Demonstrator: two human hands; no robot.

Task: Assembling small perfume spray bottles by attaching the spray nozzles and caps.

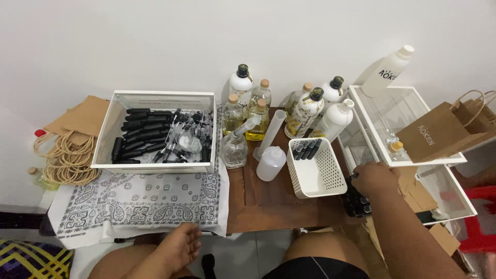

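Head view: right hand (374, 178) on small black vials (357, 202).

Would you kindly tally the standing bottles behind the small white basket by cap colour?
Black-capped bottles: 3
Cork-stoppered bottles: 4
White-capped white bottles: 1
Total: 8
The right hand reaches beside the small white basket.

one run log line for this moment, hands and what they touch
right hand: reaching into black bottles | left hand: resting on knee | white basket: beside right hand
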